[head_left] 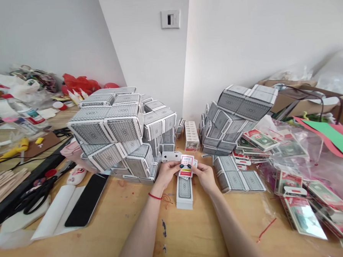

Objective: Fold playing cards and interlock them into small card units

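Note:
Between both hands, at the middle of the table, is a white and red printed playing card (187, 160). My left hand (168, 174) pinches its left edge, and my right hand (205, 176) pinches the right. Directly below and nearer to me stands a neat stack of grey-backed playing cards (184, 189), face down. A two of spades (169, 156) lies face up just beyond my left fingers. Other cards partly show under the held one. A red string bracelet circles my left wrist.
Tall structures of folded grey cards rise at left (111, 128) and right (231, 117), with a smaller card block (239, 176) beside my right hand. Card boxes (304, 213) litter the right. A black phone (87, 200) and scissors (42, 192) lie left.

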The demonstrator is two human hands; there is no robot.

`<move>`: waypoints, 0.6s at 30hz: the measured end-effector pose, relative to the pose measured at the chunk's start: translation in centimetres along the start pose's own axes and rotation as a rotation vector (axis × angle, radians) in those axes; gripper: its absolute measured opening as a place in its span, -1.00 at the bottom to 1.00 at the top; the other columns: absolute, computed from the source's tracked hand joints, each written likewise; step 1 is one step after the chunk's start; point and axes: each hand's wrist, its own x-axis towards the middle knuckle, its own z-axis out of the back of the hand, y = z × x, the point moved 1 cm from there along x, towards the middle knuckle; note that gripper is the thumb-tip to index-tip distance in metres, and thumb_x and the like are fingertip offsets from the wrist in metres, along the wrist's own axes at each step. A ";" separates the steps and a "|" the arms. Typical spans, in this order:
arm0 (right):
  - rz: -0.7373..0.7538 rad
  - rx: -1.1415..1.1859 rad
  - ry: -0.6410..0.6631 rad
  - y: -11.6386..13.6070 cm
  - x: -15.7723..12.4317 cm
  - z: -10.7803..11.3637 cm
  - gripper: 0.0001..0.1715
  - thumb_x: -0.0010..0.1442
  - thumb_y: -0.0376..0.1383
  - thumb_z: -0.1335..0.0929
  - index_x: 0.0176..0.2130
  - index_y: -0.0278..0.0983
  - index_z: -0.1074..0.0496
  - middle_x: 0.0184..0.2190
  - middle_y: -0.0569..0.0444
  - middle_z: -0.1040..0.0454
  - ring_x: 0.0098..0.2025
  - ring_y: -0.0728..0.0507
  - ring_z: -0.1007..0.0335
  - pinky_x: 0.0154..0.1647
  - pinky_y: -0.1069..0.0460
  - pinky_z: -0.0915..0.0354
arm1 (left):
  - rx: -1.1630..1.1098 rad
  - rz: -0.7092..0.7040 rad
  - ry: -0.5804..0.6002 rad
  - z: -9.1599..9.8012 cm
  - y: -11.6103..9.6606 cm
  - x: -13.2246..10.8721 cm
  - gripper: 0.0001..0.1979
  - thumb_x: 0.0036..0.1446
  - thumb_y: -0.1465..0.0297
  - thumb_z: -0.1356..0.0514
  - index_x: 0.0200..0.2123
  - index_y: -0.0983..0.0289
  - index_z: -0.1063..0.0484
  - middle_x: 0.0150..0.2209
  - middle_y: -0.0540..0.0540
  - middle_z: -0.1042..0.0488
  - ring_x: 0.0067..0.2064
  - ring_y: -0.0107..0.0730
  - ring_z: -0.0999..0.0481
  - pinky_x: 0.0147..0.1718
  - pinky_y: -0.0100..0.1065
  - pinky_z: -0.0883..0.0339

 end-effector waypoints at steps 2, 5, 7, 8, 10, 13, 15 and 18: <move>-0.008 0.015 0.014 -0.1 0.0 0.0 -0.71 -0.12 -0.14 -0.40 -0.50 -0.34 -0.50 -0.51 0.03 -0.51 -0.48 -0.11 -0.35 -0.45 0.03 -0.24 | 0.002 0.004 -0.033 0.0 0.0 0.1 -0.68 -0.27 0.34 -0.32 -0.36 0.37 -0.51 -0.44 0.10 -0.53 -0.39 -0.36 -0.44 -0.35 -0.37 -0.28; -0.033 0.050 0.029 -0.3 0.0 0.0 -0.71 -0.14 -0.13 -0.41 -0.50 -0.34 -0.50 -0.49 0.02 -0.52 -0.45 -0.13 -0.37 -0.42 0.01 -0.25 | 0.000 0.008 -0.065 -0.1 0.1 0.1 -0.71 -0.32 0.34 -0.34 -0.44 0.37 -0.51 -0.50 0.07 -0.51 -0.41 -0.37 -0.43 -0.38 -0.38 -0.26; -0.049 0.066 0.031 -0.4 0.0 0.0 -0.71 -0.16 -0.13 -0.42 -0.52 -0.34 -0.50 -0.50 0.02 -0.52 -0.44 -0.15 -0.38 -0.40 0.00 -0.26 | -0.005 0.019 -0.092 -0.1 0.2 0.2 -0.72 -0.35 0.34 -0.34 -0.48 0.37 -0.51 -0.55 0.05 -0.49 -0.45 -0.39 -0.42 -0.39 -0.38 -0.26; -0.053 0.071 0.031 -0.4 0.0 0.0 -0.72 -0.16 -0.14 -0.42 -0.53 -0.34 -0.49 -0.51 0.03 -0.51 -0.44 -0.15 -0.39 -0.40 0.00 -0.26 | -0.009 0.025 -0.105 -0.1 0.3 0.2 -0.73 -0.35 0.34 -0.34 -0.50 0.37 -0.51 -0.56 0.04 -0.48 -0.46 -0.40 -0.41 -0.40 -0.38 -0.26; -0.054 0.079 0.034 -0.5 0.0 -0.1 -0.73 -0.16 -0.15 -0.42 -0.52 -0.33 -0.50 -0.53 0.04 -0.51 -0.44 -0.14 -0.39 -0.40 0.01 -0.26 | -0.015 0.030 -0.125 -0.2 0.4 0.2 -0.75 -0.35 0.34 -0.34 -0.53 0.38 -0.50 -0.59 0.03 -0.46 -0.49 -0.42 -0.40 -0.43 -0.39 -0.25; -0.052 0.090 0.043 -0.4 -0.1 -0.2 -0.73 -0.15 -0.16 -0.42 -0.48 -0.33 -0.50 -0.51 0.05 -0.51 -0.47 -0.12 -0.38 -0.41 0.01 -0.26 | 0.008 -0.003 -0.165 -0.3 0.5 0.2 -0.78 -0.34 0.33 -0.32 -0.59 0.37 -0.46 -0.59 0.01 -0.43 -0.49 -0.43 -0.38 -0.44 -0.41 -0.24; -0.059 0.093 0.047 -0.3 -0.1 -0.3 -0.71 -0.16 -0.15 -0.43 -0.47 -0.34 -0.50 -0.50 0.03 -0.52 -0.49 -0.12 -0.38 -0.41 0.01 -0.27 | 0.056 -0.050 -0.194 -0.4 0.6 0.2 -0.80 -0.29 0.32 -0.29 -0.62 0.36 -0.42 -0.59 -0.01 -0.41 -0.51 -0.47 -0.35 -0.46 -0.44 -0.22; -0.073 0.107 0.050 -0.2 -0.1 -0.6 -0.67 -0.18 -0.13 -0.43 -0.46 -0.35 -0.50 -0.49 0.01 -0.52 -0.48 -0.13 -0.38 -0.41 -0.01 -0.28 | 0.180 -0.154 -0.247 -1.0 0.8 -0.1 -0.79 -0.17 0.31 -0.21 -0.63 0.34 -0.32 -0.63 -0.06 -0.31 -0.55 -0.54 -0.26 -0.53 -0.49 -0.14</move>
